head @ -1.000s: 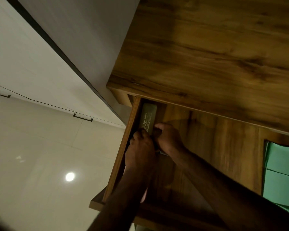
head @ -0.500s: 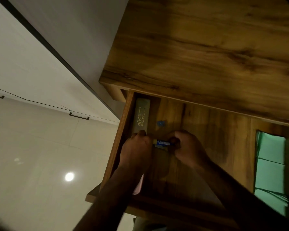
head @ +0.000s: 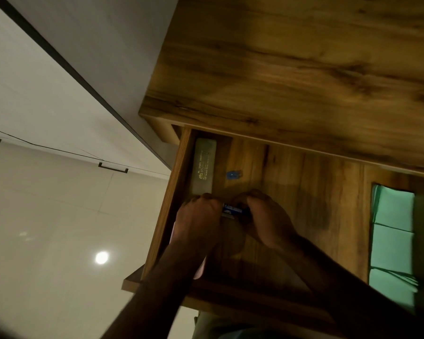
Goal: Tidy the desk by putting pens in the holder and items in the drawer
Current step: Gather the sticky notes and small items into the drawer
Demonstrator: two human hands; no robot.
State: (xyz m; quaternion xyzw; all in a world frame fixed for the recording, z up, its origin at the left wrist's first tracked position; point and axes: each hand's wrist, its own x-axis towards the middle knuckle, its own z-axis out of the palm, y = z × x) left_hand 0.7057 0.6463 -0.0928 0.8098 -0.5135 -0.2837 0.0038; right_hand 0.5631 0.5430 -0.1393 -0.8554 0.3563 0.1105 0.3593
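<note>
The wooden drawer [head: 328, 204] stands pulled out under the desk top [head: 291, 69]. Both my hands are inside it, near its left side. My left hand [head: 196, 221] and my right hand [head: 264, 218] pinch the two ends of a small blue and white box [head: 231, 209], held just above the drawer floor. A long grey case [head: 204, 166] with gold print lies along the drawer's left wall, its near end touching my left fingers. A tiny blue object [head: 231, 175] lies on the drawer floor just beyond my hands. A pink item [head: 200, 271] peeks out under my left wrist.
Green folded sheets [head: 393, 236] lie at the drawer's right side. The pale tiled floor [head: 47, 241] and a white cabinet front with dark handles [head: 113, 167] fill the left. The drawer's front rail [head: 230, 302] runs below my forearms.
My hands drew back from the grey case toward the drawer front and spread apart, showing the small blue box between them and the tiny blue object behind. Little has shifted in the last half second.
</note>
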